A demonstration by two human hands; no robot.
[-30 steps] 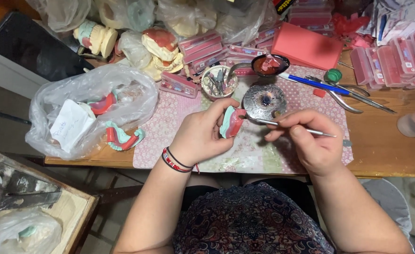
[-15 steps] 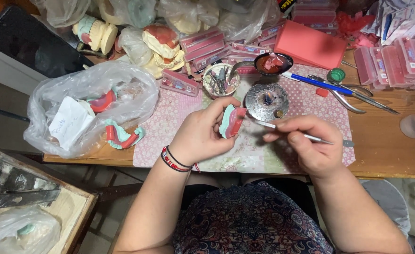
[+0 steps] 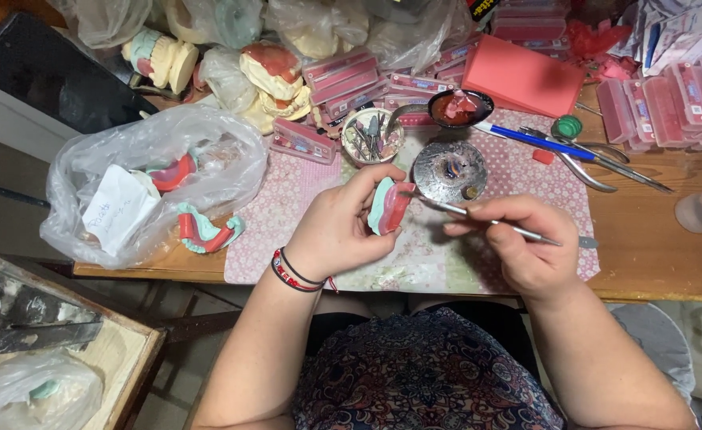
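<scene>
My left hand point(image 3: 343, 227) grips a small dental cast point(image 3: 388, 206), pale green with a red wax rim, held upright above the patterned mat point(image 3: 287, 215). My right hand point(image 3: 522, 239) pinches a thin metal wax tool point(image 3: 486, 218) like a pen. The tool's tip touches the top edge of the cast. Just behind the tip sits a round metal burner dish point(image 3: 449, 170).
A clear plastic bag point(image 3: 148, 179) with casts and a paper slip lies at the left, a loose red and green cast point(image 3: 204, 231) by it. Behind are a cup of burs point(image 3: 371, 135), a bowl of red wax point(image 3: 460, 107), pink boxes point(image 3: 522, 80), a blue pen point(image 3: 538, 141) and pliers point(image 3: 598, 163).
My right hand has brought the tool's tip from the burner dish down onto the cast. The left hand has tilted the cast slightly toward the tool.
</scene>
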